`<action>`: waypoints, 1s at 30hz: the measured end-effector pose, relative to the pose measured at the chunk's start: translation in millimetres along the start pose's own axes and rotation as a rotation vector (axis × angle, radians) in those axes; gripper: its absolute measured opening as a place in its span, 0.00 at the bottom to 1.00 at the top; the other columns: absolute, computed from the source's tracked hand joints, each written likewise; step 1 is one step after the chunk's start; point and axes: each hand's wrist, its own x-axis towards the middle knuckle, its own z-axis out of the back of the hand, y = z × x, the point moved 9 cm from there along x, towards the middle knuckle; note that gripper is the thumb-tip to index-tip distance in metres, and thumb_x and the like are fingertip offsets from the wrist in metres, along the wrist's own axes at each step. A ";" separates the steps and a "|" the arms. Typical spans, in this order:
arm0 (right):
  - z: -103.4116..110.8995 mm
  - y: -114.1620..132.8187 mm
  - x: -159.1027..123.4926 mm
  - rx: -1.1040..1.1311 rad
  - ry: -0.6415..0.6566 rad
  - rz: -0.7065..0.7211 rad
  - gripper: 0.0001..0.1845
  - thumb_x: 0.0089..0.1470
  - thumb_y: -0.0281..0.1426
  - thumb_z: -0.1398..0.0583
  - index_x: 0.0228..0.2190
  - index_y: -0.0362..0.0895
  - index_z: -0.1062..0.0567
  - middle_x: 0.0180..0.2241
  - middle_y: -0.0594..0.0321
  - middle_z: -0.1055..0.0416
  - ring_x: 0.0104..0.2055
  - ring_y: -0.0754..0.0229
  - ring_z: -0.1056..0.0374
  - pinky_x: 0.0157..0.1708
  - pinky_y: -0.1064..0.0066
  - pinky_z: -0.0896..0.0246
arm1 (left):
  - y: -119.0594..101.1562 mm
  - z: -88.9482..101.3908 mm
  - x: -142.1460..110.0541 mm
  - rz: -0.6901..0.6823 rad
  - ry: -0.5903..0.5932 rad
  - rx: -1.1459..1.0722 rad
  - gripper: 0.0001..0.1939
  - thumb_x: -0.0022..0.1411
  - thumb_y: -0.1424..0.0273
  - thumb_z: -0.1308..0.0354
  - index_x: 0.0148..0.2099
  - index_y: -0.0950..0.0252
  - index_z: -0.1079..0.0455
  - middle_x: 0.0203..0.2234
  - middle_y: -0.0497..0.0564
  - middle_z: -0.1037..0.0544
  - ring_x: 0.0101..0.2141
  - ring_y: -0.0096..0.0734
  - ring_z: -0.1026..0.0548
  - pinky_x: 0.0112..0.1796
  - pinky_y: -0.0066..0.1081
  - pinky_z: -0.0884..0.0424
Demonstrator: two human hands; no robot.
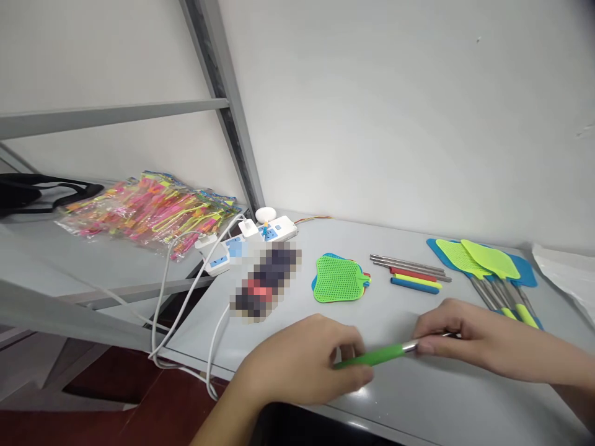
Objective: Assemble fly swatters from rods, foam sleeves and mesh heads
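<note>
My left hand (311,359) is closed around a green handle sleeve (379,356) at the lower middle. A thin metal rod (410,345) enters the sleeve's right end, and my right hand (469,337) pinches that rod. Beyond my hands lies a stack of fly swatter heads (338,280), a green one on top with blue beneath. To its right are several bare metal rods (406,263) beside loose red, yellow and blue sleeves (415,285). Swatters with metal shafts and sleeved handles (490,263) lie farther right, their handle ends partly hidden behind my right hand.
White power strips (281,229) with plugs and cables (160,310) sit at the left of the grey table (297,316), near a blurred-out object (267,282). Plastic-bagged colourful items (153,210) lie on the left shelf. A metal post (232,111) rises behind; white wrapping (564,272) is far right.
</note>
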 end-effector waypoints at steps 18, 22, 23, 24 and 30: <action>-139.6 18.0 51.0 -0.721 0.121 0.584 0.29 0.61 0.37 0.43 0.61 0.41 0.38 0.62 0.45 0.40 0.65 0.43 0.46 0.61 0.43 0.49 | 22.9 66.8 -35.0 0.011 -0.402 -0.904 0.12 0.70 0.59 0.54 0.42 0.61 0.38 0.19 0.37 0.42 0.12 0.14 0.51 0.18 0.20 0.47; -143.8 28.8 36.3 -0.745 0.059 0.733 0.22 0.62 0.22 0.48 0.57 0.37 0.32 0.58 0.43 0.34 0.62 0.45 0.40 0.59 0.47 0.42 | -8.5 87.6 -0.7 -0.201 -0.418 -1.170 0.14 0.68 0.57 0.50 0.35 0.61 0.41 0.17 0.36 0.44 0.11 0.14 0.52 0.15 0.18 0.50; -140.1 32.5 32.3 -0.734 0.044 0.775 0.23 0.62 0.20 0.49 0.57 0.36 0.32 0.57 0.43 0.33 0.62 0.45 0.40 0.59 0.48 0.42 | -15.6 93.4 10.8 -0.242 -0.420 -1.219 0.15 0.67 0.57 0.49 0.33 0.61 0.43 0.17 0.36 0.45 0.11 0.14 0.52 0.14 0.18 0.51; -133.7 36.2 28.8 -0.713 0.023 0.809 0.24 0.61 0.19 0.50 0.57 0.36 0.33 0.57 0.44 0.33 0.62 0.46 0.40 0.59 0.48 0.41 | -21.9 99.3 22.7 -0.277 -0.429 -1.255 0.16 0.66 0.57 0.48 0.32 0.61 0.43 0.16 0.36 0.45 0.10 0.15 0.52 0.14 0.18 0.51; -24.2 44.3 23.2 -0.374 -0.382 0.697 0.14 0.60 0.24 0.46 0.47 0.44 0.28 0.44 0.53 0.24 0.48 0.53 0.28 0.50 0.55 0.31 | -53.0 97.0 92.9 -0.311 -0.286 -1.425 0.20 0.68 0.55 0.51 0.28 0.62 0.46 0.14 0.37 0.48 0.10 0.16 0.51 0.12 0.19 0.53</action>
